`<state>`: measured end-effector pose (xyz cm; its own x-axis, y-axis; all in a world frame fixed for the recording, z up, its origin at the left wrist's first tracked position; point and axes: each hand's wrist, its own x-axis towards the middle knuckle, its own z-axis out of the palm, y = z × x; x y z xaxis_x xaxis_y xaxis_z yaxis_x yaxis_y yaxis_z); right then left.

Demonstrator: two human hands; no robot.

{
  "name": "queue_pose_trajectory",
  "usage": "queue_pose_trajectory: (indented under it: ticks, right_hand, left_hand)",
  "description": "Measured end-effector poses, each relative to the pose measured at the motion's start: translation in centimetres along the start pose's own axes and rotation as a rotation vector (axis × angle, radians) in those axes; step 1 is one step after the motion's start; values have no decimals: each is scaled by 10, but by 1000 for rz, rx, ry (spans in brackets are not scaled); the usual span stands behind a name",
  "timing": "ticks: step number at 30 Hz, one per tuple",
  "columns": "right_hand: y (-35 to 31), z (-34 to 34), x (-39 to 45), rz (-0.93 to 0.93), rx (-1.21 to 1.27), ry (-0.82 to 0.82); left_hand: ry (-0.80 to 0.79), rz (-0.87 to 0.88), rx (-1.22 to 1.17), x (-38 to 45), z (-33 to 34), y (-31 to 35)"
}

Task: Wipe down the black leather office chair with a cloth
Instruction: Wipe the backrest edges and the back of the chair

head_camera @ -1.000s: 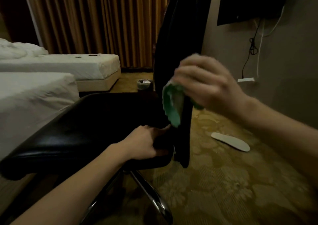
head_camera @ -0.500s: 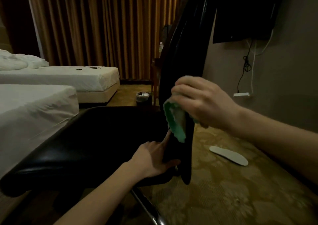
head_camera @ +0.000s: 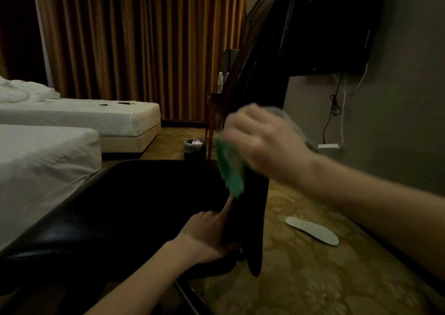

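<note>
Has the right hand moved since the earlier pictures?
Yes, slightly. Against the white wall socket, the right hand gripping the green cloth has risen a little along the chair backrest and shifted left; blur shows motion.

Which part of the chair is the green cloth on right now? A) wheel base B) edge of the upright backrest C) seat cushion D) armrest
B: the right hand presses the green cloth against the backrest edge, above the seat.
</note>
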<state>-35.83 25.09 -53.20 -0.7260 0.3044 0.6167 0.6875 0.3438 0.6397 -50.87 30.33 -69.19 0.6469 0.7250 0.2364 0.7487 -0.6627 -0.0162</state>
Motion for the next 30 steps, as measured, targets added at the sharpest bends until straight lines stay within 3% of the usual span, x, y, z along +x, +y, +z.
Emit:
queue_pose_trajectory:
  ticks: [4,9,15,18,22,25,30]
  right_hand:
    - [-4,7,-20,-121,-5,-87]
    - [66,-36,32,54,-107,40]
    - [132,-82,91,299,-247,144]
    - [144,-93,101,298,-216,102]
    - [124,-87,91,142,-146,-78]
    - [109,-78,80,20,-53,-201]
    - [137,-81,97,10,6,-266]
  left_hand:
    - [-4,28,-13,1,0,1]
    - [-147,-99,-42,-1,-8,5]
    - [-157,21,-74,-8,-12,-6]
    - [-209,-33,-145,2,-21,-14]
    - [-165,-115,-497,29,-28,-31]
    - [-6,-174,-719,44,-42,-40]
    - [81,-339,-955,57,-70,-32]
